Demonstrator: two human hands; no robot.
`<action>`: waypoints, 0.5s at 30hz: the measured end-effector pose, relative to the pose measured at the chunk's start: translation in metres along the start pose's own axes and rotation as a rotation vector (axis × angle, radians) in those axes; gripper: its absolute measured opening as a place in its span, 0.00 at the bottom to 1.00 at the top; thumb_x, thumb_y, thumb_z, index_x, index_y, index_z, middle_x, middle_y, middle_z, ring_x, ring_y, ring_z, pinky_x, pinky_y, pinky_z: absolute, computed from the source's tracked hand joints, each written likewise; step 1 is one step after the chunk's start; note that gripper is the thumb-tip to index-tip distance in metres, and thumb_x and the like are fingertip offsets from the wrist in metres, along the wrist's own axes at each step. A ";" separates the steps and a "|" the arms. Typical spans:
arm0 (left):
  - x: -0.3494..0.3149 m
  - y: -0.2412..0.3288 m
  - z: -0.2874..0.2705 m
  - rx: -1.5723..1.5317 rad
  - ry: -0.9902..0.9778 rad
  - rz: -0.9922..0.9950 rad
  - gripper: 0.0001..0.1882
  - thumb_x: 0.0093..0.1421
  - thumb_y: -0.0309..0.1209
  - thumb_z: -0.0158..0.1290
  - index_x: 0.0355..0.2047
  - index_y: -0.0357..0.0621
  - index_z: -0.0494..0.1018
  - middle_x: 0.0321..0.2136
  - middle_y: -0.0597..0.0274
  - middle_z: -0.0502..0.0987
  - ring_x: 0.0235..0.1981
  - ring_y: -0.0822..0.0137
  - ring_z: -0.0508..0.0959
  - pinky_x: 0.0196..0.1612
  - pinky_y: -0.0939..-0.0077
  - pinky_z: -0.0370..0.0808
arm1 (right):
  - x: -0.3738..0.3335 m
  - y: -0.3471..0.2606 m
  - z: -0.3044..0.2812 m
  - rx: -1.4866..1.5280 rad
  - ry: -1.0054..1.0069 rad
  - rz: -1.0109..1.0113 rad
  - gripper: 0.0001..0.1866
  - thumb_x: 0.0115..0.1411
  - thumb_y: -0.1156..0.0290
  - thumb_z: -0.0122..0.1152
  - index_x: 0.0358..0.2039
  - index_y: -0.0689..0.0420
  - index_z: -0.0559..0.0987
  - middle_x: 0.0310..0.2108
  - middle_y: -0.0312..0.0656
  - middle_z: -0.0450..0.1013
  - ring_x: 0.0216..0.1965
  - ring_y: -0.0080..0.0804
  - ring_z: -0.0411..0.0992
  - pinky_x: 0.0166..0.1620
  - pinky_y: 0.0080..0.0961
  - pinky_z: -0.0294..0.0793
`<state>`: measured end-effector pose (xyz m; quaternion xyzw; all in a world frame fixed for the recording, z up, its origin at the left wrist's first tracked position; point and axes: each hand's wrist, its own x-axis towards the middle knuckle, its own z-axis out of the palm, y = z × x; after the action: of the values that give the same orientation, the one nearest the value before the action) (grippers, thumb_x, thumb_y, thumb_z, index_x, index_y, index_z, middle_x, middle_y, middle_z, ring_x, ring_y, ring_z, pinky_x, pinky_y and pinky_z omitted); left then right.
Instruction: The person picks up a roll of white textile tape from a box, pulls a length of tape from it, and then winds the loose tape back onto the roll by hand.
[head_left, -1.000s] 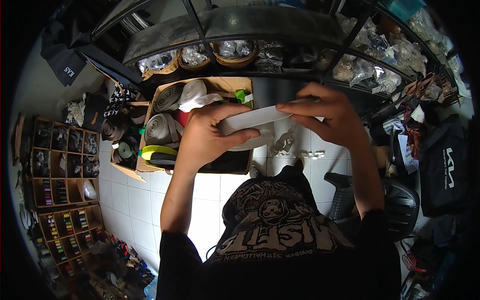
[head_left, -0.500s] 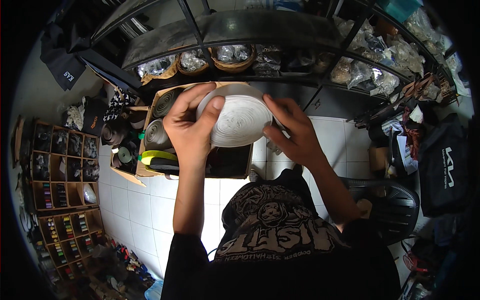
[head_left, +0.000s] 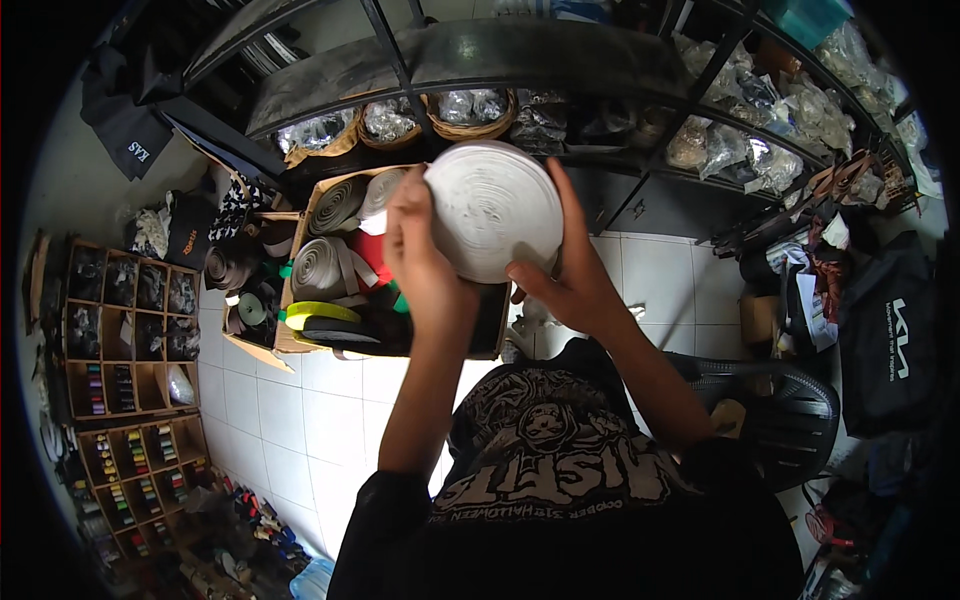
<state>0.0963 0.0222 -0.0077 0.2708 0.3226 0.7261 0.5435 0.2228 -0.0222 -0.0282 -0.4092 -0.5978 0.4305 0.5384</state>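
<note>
A large flat roll of white webbing tape [head_left: 492, 212] is held up in front of me, its coiled face toward the view. My right hand [head_left: 565, 270] grips its right and lower edge, the thumb pressed on the face and fingers behind the rim. Along the left edge, my left hand [head_left: 420, 240] lies against the roll, its fingers bent and slightly blurred. Below and to the left stands an open cardboard box [head_left: 400, 349] with grey rolls [head_left: 318, 267], a neon yellow roll [head_left: 322, 315], a black roll [head_left: 330, 330] and something red [head_left: 374, 258].
A smaller open carton [head_left: 262, 350] adjoins the box on the left. Wooden cubby shelves [head_left: 130, 420] with thread spools line the left side. Black metal shelving [head_left: 540, 60] with baskets and plastic-wrapped goods runs across the back. A black chair [head_left: 790, 400] stands at my right, near a black bag [head_left: 885, 340].
The roll has moved slightly up and right and faces the view more squarely. My left hand has shifted right along with it, its thumb off the face, uncovering more of the box.
</note>
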 end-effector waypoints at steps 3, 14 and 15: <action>-0.002 -0.006 -0.014 0.016 -0.104 -0.101 0.22 0.62 0.41 0.50 0.47 0.34 0.69 0.43 0.54 0.73 0.41 0.66 0.74 0.47 0.72 0.71 | 0.005 0.004 -0.007 -0.033 0.019 -0.058 0.42 0.58 0.70 0.57 0.67 0.53 0.43 0.47 0.54 0.70 0.42 0.36 0.73 0.37 0.27 0.75; 0.028 0.046 -0.011 0.803 -0.934 -0.034 0.12 0.52 0.26 0.62 0.36 0.34 0.76 0.30 0.62 0.79 0.33 0.77 0.76 0.40 0.82 0.73 | 0.033 -0.027 -0.034 -0.373 -0.538 0.087 0.43 0.52 0.69 0.63 0.66 0.46 0.52 0.45 0.48 0.75 0.39 0.37 0.77 0.42 0.28 0.72; 0.028 0.045 -0.013 0.805 -0.865 -0.028 0.13 0.52 0.27 0.62 0.37 0.34 0.77 0.30 0.61 0.80 0.32 0.77 0.76 0.39 0.82 0.73 | 0.034 -0.029 -0.034 -0.373 -0.538 0.087 0.43 0.52 0.69 0.63 0.66 0.46 0.52 0.45 0.48 0.75 0.39 0.37 0.77 0.42 0.28 0.72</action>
<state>0.0518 0.0375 0.0194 0.7230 0.3252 0.3631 0.4896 0.2530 0.0042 0.0116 -0.3975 -0.7690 0.4290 0.2580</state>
